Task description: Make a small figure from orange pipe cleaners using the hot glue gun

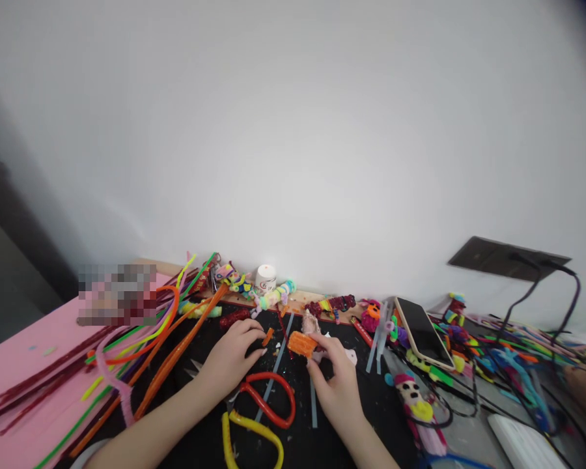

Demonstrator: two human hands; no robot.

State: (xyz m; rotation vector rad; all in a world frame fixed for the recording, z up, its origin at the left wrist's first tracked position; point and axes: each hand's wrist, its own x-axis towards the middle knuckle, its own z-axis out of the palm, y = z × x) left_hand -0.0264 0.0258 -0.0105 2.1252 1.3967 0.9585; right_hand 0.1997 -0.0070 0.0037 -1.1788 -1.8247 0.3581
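Orange block [301, 344] is partly covered by right-hand fingers [325, 342]

From over here I see an orange fuzzy block [302, 344], short and thick, its surface ridged. It sits pinched in the right hand [336, 374], its long side running roughly crosswise and its left end jutting free. Well smaller, a slim orange strip [268, 337] slants up to the right, at the fingertips of the left hand [230, 358]; I can't tell whether it is gripped. The two pieces are apart.
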